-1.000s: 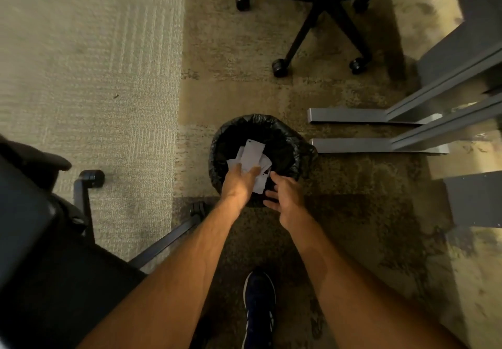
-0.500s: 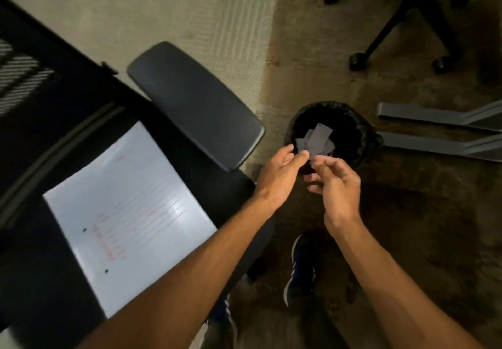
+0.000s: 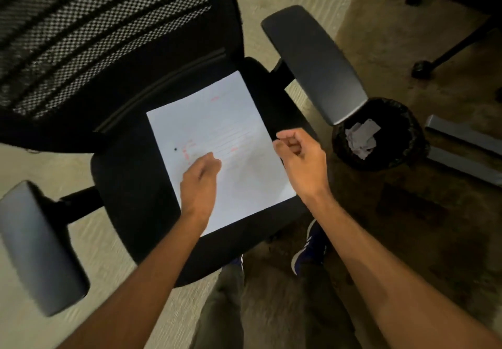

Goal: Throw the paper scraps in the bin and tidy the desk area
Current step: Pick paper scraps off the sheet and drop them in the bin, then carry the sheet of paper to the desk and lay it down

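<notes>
**Ana:** Hands first, then. Where does each one sit?

**Ben:** Both hover over the office chair point(image 3: 130, 175). The left hand point(image 3: 199, 183) is above the near-left part of the sheet of paper point(image 3: 231, 137), fingers curled loosely with nothing in them. Motion blur hides whether the fingertips touch the page. The right hand point(image 3: 301, 158) sits at the sheet's right edge, fingers folded in towards the thumb. It looks empty, though a pinch on the paper's edge cannot be ruled out.

**Ana:** What could go wrong, starting with the biggest thing?

**Ben:** The chair itself. It presumably stands on castors, so a downward press on the seat could roll or swivel it and carry the page away from the reach. Next is the right armrest point(image 3: 315, 61), which juts out between the seat and the bin point(image 3: 380, 134). A sheet swung straight across to the right could catch on it and fold or drop to the carpet.

**Ana:** And the sheet?

**Ben:** It lies flat on dark fabric, so a one-sided pinch would probably slide it rather than lift it. It also carries red writing, so it may be a document to keep rather than rubbish.

**Ana:** The small stuff?

**Ben:** The paper scraps point(image 3: 362, 138) already lie inside the black-lined bin, to the right of the chair. That part looks done.
</notes>
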Tool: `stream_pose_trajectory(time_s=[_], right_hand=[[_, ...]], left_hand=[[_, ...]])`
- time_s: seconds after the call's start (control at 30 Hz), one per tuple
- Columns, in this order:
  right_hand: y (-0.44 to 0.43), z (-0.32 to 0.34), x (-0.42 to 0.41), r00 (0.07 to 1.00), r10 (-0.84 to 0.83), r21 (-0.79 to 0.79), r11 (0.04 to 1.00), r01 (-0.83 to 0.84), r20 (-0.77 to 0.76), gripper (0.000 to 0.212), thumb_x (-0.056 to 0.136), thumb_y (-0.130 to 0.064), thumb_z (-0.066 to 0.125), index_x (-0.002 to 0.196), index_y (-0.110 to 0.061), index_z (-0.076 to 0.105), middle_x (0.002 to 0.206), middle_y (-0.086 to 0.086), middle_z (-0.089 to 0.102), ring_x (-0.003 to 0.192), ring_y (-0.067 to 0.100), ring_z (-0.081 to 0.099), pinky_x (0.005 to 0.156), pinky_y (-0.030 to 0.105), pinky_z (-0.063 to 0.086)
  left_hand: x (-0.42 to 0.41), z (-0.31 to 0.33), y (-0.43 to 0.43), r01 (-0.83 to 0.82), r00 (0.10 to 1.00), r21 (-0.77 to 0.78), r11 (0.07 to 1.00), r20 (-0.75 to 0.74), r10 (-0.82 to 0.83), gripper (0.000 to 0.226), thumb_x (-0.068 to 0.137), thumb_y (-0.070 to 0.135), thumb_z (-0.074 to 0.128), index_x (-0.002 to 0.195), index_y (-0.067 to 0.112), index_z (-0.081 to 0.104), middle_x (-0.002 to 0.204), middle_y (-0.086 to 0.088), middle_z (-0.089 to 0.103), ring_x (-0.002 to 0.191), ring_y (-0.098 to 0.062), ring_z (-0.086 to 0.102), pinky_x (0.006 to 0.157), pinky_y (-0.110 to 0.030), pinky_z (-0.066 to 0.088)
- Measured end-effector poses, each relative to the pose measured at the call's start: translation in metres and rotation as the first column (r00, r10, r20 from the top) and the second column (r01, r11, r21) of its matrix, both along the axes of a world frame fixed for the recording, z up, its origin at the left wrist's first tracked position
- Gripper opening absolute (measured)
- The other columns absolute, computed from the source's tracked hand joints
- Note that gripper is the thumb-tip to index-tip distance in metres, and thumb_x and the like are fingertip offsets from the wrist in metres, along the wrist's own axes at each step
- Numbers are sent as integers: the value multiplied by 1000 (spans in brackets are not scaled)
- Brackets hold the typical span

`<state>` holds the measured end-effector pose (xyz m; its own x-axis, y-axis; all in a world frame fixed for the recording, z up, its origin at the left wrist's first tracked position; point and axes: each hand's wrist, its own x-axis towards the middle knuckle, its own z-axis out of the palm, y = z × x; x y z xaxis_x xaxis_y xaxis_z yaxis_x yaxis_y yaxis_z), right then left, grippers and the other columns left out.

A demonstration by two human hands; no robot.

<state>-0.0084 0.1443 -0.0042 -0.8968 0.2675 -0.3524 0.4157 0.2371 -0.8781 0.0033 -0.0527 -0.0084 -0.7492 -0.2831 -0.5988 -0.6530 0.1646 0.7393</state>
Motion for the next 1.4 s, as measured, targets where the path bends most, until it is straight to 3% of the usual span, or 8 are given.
stream_pose_trajectory(time_s=[0.17,0.23,0.37,0.53,0.63,0.8,1.13,1.4], right_hand=[[-27,-20,-24,976,172,323,924,-206,131,37,93,-30,68,127,-15,60,128,8,54,116,22,56,93,36,53],[-32,-26,-31,959,180,413,874,-258,219,45,92,-33,68,131,-15,55,135,12,49,124,27,49,96,43,52],[-40,-31,-38,937,159,512,803,-306,310,52,89,-28,71,134,-13,50,139,15,47,127,32,48,93,44,49],[-43,-31,-43,916,103,354,901,-251,387,46,90,-21,70,129,-14,46,128,14,56,103,30,61,80,38,56],[-42,-27,-38,921,63,216,964,-156,385,34,93,-16,67,124,-11,53,120,10,65,95,24,65,72,29,55],[-43,6,-18,966,20,170,983,-66,258,14,94,-15,66,106,-17,58,103,-3,68,83,11,65,58,14,47],[-33,163,55,949,-260,12,965,262,177,16,93,-17,68,107,-17,62,105,1,74,98,22,71,89,48,59],[-6,277,119,874,-480,11,877,481,72,14,93,-21,69,105,-22,62,101,-7,73,93,15,71,85,45,60]], left_hand=[[2,-9,-50,-90,995,-292,952,-55,77,42,95,22,64,136,16,59,137,-1,55,114,-12,57,82,-16,48],[0,-15,-62,-113,994,-397,911,-37,107,43,92,21,67,134,14,59,137,-5,50,105,-14,57,77,-22,50],[-4,-29,-78,-165,973,-311,936,107,207,52,88,19,72,136,13,52,134,-10,53,100,-18,62,70,-26,48],[-10,-30,-91,-309,929,-12,951,209,305,35,87,15,73,119,17,59,106,-5,70,86,-12,67,61,-23,50],[-12,-21,-95,-221,962,45,974,173,210,6,96,20,64,101,18,66,101,-3,73,83,-14,71,58,-23,53],[-18,16,-101,-187,982,81,979,41,184,8,100,28,59,93,25,62,88,4,73,68,-11,75,47,-22,55],[-18,153,-91,81,991,124,989,-116,-67,16,97,29,62,84,35,71,79,9,76,70,-7,75,48,-19,55],[-14,273,-40,332,926,119,936,-232,-299,9,97,30,62,99,28,71,93,3,77,85,-14,75,71,-36,60]])
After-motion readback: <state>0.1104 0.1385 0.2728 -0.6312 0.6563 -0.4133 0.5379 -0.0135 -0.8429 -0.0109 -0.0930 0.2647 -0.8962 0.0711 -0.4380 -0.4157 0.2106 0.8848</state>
